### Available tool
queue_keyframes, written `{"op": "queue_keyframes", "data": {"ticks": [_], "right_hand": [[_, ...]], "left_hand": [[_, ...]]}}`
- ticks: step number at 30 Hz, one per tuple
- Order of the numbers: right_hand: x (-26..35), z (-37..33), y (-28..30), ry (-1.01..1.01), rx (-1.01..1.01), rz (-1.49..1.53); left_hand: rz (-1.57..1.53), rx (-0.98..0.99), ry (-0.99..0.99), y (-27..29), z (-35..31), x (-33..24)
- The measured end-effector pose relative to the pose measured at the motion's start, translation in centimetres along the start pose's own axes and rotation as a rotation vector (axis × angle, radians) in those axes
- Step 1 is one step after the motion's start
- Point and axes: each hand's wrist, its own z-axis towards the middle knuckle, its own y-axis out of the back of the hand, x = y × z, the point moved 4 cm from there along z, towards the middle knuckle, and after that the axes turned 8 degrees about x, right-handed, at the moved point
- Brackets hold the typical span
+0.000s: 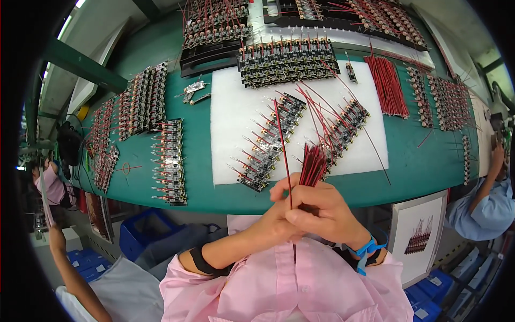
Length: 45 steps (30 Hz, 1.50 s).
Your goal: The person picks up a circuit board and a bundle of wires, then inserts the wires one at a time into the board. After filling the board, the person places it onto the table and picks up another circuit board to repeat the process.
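Observation:
Close together in front of my chest, both hands are closed. My left hand (276,219) is partly covered by the right one and seems to grip a bundle of red wires (313,165), whose ends fan out above the knuckles. My right hand (331,212), with a blue wristband (369,248), pinches one long red wire (282,142) that stands nearly upright. Just beyond lie two slanted rows of small circuit boards, the left row (271,142) and the right row (348,124), on a white foam sheet (228,129). Loose red wires cross the right row.
Stacked boards (289,61) stand at the foam's far edge. A red wire pile (387,86) lies right of it. More board rows (169,161) cover the green table (214,198) at left and right. Co-workers' arms (75,268) show at both sides. A framed picture (421,236) leans below.

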Motion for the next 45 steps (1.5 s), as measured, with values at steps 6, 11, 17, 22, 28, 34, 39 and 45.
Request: {"op": "queue_keyframes", "data": {"ticks": [6,11,17,22,28,34,39,45], "right_hand": [[1.0,-3.0,4.1,0.115,-0.452,0.183],[-0.2,-6.5,8.2,-0.005,-0.749,-0.166],[-1.5,-6.8,8.3,-0.160,-0.781,-0.050],[-1.6,-5.5,6.9,-0.132,-0.690,0.104],[-2.2,-4.7,5.8,-0.125,-0.568,0.047],[-2.1,-4.3,5.4,-0.132,-0.453,-0.008],[-1.7,-4.2,4.9,-0.152,-0.381,-0.063],[-1.6,-4.1,4.5,-0.155,-0.332,-0.162]], "left_hand": [[0.047,-0.122,-0.157,0.3,0.3,-0.2],[0.513,-0.076,-0.796,1.1,1.4,-0.1],[0.360,-0.160,-0.572,1.0,2.0,0.8],[0.252,-0.280,-0.415,-0.5,3.6,-1.6],[0.217,-0.240,-0.308,-0.6,3.9,-2.0],[0.363,-0.179,-0.342,0.4,3.4,-2.4],[0.536,-0.100,-0.390,0.8,2.8,-2.2],[0.687,-0.075,-0.403,0.6,2.2,-2.4]]}}
